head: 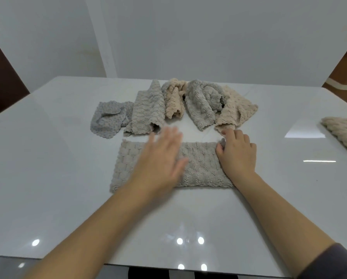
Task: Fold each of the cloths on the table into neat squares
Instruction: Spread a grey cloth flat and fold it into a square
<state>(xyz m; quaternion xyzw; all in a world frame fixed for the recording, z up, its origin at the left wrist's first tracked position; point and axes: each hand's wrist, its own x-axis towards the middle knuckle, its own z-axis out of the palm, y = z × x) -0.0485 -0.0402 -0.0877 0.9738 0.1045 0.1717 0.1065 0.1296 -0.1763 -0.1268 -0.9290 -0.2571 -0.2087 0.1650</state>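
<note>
1. Head view looks down on a white glossy table [68, 178], where a long grey cloth [198, 164] lies flat as a wide rectangle, close in front of the person.
2. The left hand [160, 156] is over the middle-left part of this cloth, with fingers straight and spread, holding nothing. It is blurred, so I cannot tell whether the palm touches the fabric.
3. The right hand [238, 152] is at the right end of the cloth with fingers curled, and it seems to pinch the far right corner between thumb and fingers.
4. Behind the cloth, further on the table, lies a row of unfolded cloths [200, 101] in grey and beige, crumpled and partly overlapping each other.
5. At the left end of this row there is a blue-grey spotted cloth [106, 120], also crumpled.
6. Well apart, near the right edge of the table, a beige folded cloth [343, 135] lies flat. Part of it is cut by the picture border.
</note>
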